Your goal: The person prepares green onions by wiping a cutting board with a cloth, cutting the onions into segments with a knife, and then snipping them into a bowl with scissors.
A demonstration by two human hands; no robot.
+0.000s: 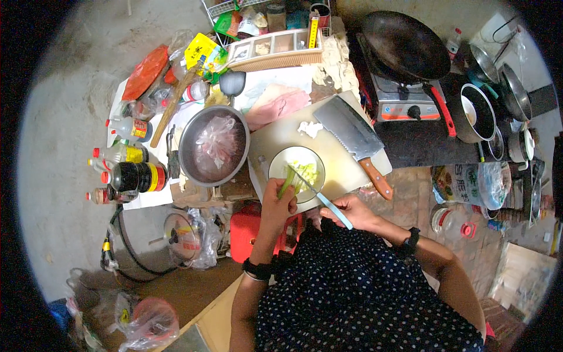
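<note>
My left hand (282,199) grips a few pale green vegetable stalks (287,181) over the left side of a white bowl (275,163). Small chopped green pieces (310,171) lie inside that bowl. In my right hand (355,212) is a small knife (333,208) with a light blue handle, its blade slanting over the bowl with the tip against or near the stalks. Beneath the bowl is a white cutting board (259,147). A cleaver (349,125) with a wooden handle rests on the board, right of a small crumpled white scrap (310,128).
Left of the board stands a metal basin (184,154) holding a plastic bag. Several sauce bottles (138,177) line the table's left edge. A pink cloth (281,104) and a seasoning box (277,59) are behind. At right, a wok (404,46) sits on a gas stove (409,108).
</note>
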